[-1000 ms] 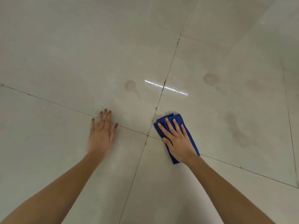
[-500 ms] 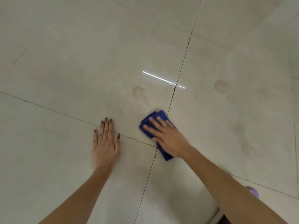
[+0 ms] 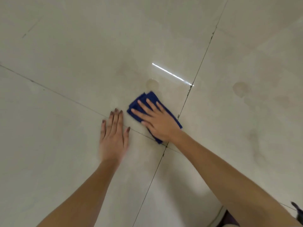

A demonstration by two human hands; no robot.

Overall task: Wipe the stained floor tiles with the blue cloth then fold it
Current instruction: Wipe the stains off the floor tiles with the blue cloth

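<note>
Right hand (image 3: 157,121): fingers spread flat, pressing the blue cloth (image 3: 152,98) onto the floor.
Left hand (image 3: 114,136): flat, fingers together, bracing beside the cloth.
Cloth: bunched, just below a round stain (image 3: 152,84).
Advice: push forward over that ring, keeping even palm pressure.

Glossy beige floor tiles (image 3: 65,46) with dark grout lines (image 3: 201,63); a folded blue cloth (image 3: 151,97) lies flat on the upper-left tile, near corner by the grout crossing. Left hand (image 3: 114,136) lies flat on the floor just beside the cloth, across a grout line, and right hand (image 3: 157,122) lies flat on the cloth. Round brownish stain (image 3: 152,84) just above the cloth, second round stain (image 3: 240,89) on the right tile, faint smears (image 3: 255,145) below it.
</note>
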